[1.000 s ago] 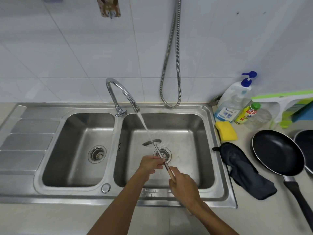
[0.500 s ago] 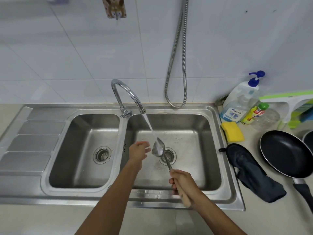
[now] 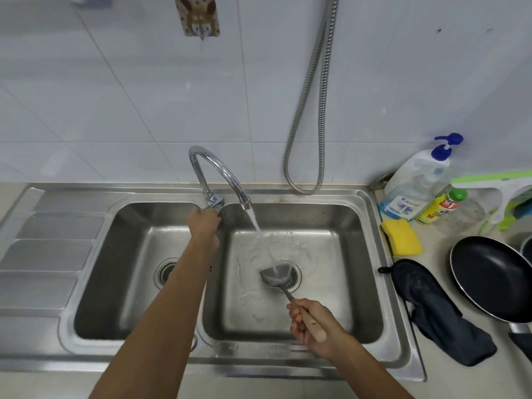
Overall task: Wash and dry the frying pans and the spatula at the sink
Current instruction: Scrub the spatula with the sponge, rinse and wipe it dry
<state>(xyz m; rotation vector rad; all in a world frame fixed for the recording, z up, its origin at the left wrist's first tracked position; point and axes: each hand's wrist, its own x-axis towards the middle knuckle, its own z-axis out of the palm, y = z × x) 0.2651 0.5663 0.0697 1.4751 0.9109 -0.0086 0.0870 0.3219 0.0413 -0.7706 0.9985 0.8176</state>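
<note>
My right hand (image 3: 312,326) grips the wooden handle of the metal spatula (image 3: 276,275), whose blade lies over the drain of the right sink basin (image 3: 345,283) under running water. My left hand (image 3: 203,221) reaches to the base of the chrome tap (image 3: 218,171) and grips its handle. A black frying pan (image 3: 492,279) sits on the counter to the right, and the rim of a second pan (image 3: 526,249) shows at the frame's right edge.
A dark cloth (image 3: 431,309) lies between sink and pan. A yellow sponge (image 3: 401,237), a soap pump bottle (image 3: 417,182) and a yellow-green bottle (image 3: 442,205) stand at the back right. The left basin (image 3: 129,269) and drainboard (image 3: 49,254) lie left. A metal hose (image 3: 313,110) hangs on the wall.
My left hand has left the spatula and moved up to the tap's handle. The spatula blade has dropped lower, over the drain, still under the stream.
</note>
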